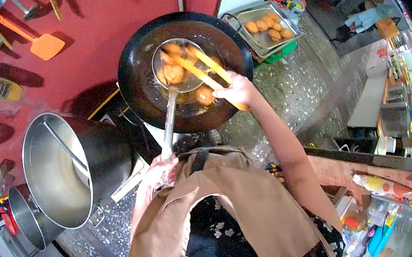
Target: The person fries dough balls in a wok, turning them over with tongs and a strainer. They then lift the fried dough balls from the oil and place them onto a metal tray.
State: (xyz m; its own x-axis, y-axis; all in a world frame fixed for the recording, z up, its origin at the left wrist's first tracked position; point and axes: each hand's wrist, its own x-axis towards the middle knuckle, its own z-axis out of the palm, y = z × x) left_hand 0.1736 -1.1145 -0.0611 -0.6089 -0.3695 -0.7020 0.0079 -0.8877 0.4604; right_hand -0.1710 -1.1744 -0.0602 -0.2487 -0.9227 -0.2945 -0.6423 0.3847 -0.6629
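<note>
My left hand (160,171) is closed round the metal handle of a round strainer (167,125), whose bowl lies over a large dark wok (134,96). Several browned fried balls (174,74) rest in the strainer. My right hand (237,92) grips yellow tongs (212,66), and their two long arms reach over the strainer among the balls. Another fried ball (205,95) sits in the wok, just outside the strainer and near my right fingers. Motion blurs the far ends of the tongs.
A metal tray (261,43) with several fried balls stands right of the wok, above a green container (281,53). At left is a tall steel pot (58,163) with a utensil inside. An orange spatula (47,46) hangs on the red wall.
</note>
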